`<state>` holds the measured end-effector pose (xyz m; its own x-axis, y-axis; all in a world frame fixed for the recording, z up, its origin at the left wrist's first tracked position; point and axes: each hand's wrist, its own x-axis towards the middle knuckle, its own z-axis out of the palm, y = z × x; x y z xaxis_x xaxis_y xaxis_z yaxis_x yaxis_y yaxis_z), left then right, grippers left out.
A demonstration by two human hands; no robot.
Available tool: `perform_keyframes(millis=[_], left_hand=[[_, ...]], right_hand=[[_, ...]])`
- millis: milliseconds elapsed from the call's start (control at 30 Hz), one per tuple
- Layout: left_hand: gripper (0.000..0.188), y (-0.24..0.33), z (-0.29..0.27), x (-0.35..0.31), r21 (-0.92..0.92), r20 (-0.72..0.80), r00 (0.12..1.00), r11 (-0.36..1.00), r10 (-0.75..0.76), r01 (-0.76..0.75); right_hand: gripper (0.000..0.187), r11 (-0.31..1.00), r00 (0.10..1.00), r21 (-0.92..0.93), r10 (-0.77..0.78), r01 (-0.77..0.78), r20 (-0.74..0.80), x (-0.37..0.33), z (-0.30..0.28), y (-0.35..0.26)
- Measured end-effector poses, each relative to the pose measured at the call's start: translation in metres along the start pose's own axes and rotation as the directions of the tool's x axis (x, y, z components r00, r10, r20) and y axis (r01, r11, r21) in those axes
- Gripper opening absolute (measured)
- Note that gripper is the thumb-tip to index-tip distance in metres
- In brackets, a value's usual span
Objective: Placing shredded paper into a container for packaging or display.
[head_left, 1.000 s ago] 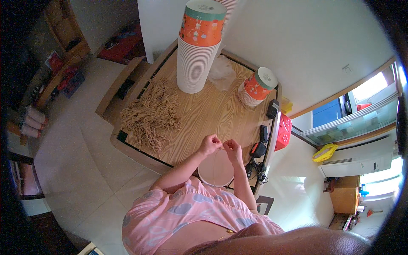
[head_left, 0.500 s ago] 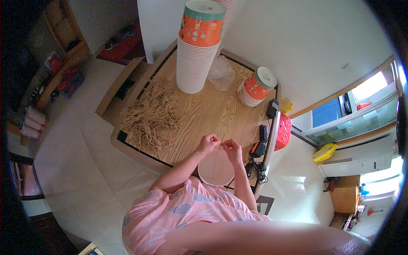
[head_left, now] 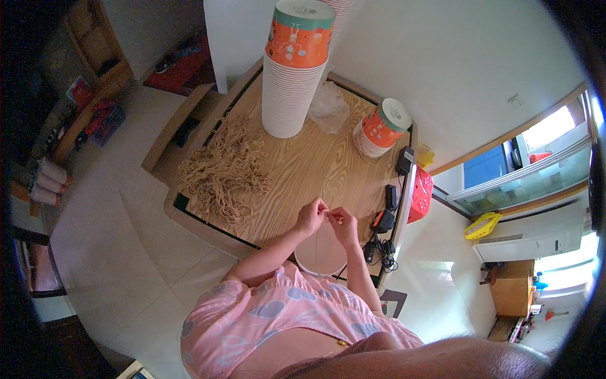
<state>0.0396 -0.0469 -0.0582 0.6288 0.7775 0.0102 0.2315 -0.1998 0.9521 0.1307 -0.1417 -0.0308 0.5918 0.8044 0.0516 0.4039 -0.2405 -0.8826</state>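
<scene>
My left hand (head_left: 312,217) and my right hand (head_left: 343,225) meet over the near part of the table, fingertips pinched close together. A thin strand seems to be between them, too fine to make out well. Just below them, close to my body, a white paper tub (head_left: 320,254) shows its pale inside and round rim; a faint line runs down across it. To the left on the table lies a loose heap of tan twine (head_left: 230,167). Beyond it stands a tall stack of paper tubs (head_left: 291,95), orange and green on top, upside down.
A shorter stack of tubs (head_left: 383,126) stands at the far right of the wooden table (head_left: 303,167), near a crumpled clear plastic bag (head_left: 329,107). Black adapters (head_left: 382,221) and tangled cables (head_left: 382,252) line the right edge. Beside it is a red plastic basket (head_left: 421,196).
My hands have shifted slightly, and their fingertips are closer together. The yellowish strand seen between them before is now mostly hidden.
</scene>
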Motion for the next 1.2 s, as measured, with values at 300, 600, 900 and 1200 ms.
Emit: perform_keyframes(millis=[300, 600, 900, 1200], left_hand=[[0.012, 0.006, -0.003, -0.001, -0.019, -0.04, 0.994, 0.995, 0.101, -0.102], [0.016, 0.005, -0.005, 0.001, -0.065, -0.037, 0.999, 0.998, 0.009, -0.012], [0.012, -0.017, 0.004, 0.008, -0.187, -0.015, 0.999, 0.982, -0.03, 0.027], [0.007, -0.02, 0.003, 0.01, -0.295, 0.137, 0.981, 0.94, -0.137, 0.172]], right_hand=[[0.003, 0.996, 0.997, 0.047, 0.071, -0.071, -0.015, 0.003, 0.0, 0.011], [0.001, 0.987, 0.995, 0.132, 0.087, -0.092, 0.041, 0.004, 0.0, 0.022], [0.003, 0.99, 0.997, 0.126, 0.053, -0.059, 0.047, 0.003, -0.002, 0.015], [0.006, 0.986, 0.997, 0.148, 0.079, -0.081, 0.019, 0.003, -0.002, 0.018]])
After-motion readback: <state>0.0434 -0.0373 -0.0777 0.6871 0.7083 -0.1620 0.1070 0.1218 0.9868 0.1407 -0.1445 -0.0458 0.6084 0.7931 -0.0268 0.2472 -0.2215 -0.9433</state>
